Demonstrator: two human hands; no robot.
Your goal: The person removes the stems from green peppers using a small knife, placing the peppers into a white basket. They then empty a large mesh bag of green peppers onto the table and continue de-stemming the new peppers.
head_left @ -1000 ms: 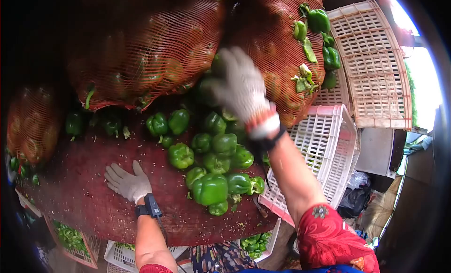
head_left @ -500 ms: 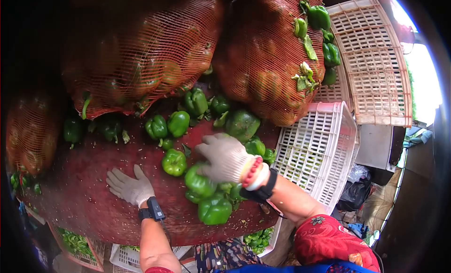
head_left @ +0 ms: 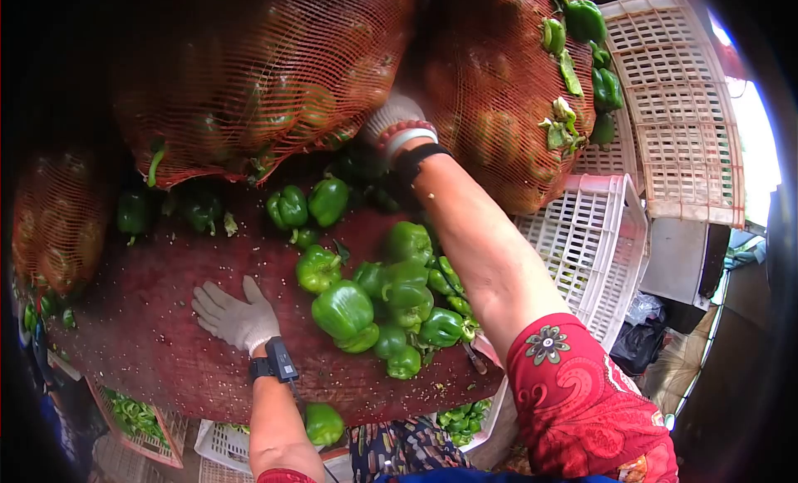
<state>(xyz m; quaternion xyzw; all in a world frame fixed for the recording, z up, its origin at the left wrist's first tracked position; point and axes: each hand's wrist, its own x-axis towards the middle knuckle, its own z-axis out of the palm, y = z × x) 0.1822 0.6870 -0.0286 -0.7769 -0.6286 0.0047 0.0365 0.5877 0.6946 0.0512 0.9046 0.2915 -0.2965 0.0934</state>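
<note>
My left hand (head_left: 237, 318), in a pale knit glove, lies flat with its fingers spread on the dark red surface (head_left: 166, 342). Stretched far forward, my right hand (head_left: 394, 117), also gloved, reaches into the gap between the large mesh sack (head_left: 283, 76) and the right mesh sack (head_left: 482, 109). Its fingers are hidden there. Below my right forearm, a loose pile of green bell peppers (head_left: 407, 283) rests on the red surface. One bell pepper (head_left: 324, 423) shows at the near edge, beside my left forearm. Two more bell peppers (head_left: 328, 200) sit near the large sack.
At the right stand a white plastic crate (head_left: 573, 242) and a tall pale crate (head_left: 673, 109). A smaller mesh sack (head_left: 58, 234) is at the far left. Below the near edge, a crate (head_left: 133, 421) holds green produce. Pepper scraps (head_left: 564, 121) cling to the right sack.
My right hand has moved from the pepper pile forward into the gap between the sacks. More peppers show in the pile, and one now appears at the near edge. My left hand stays put.
</note>
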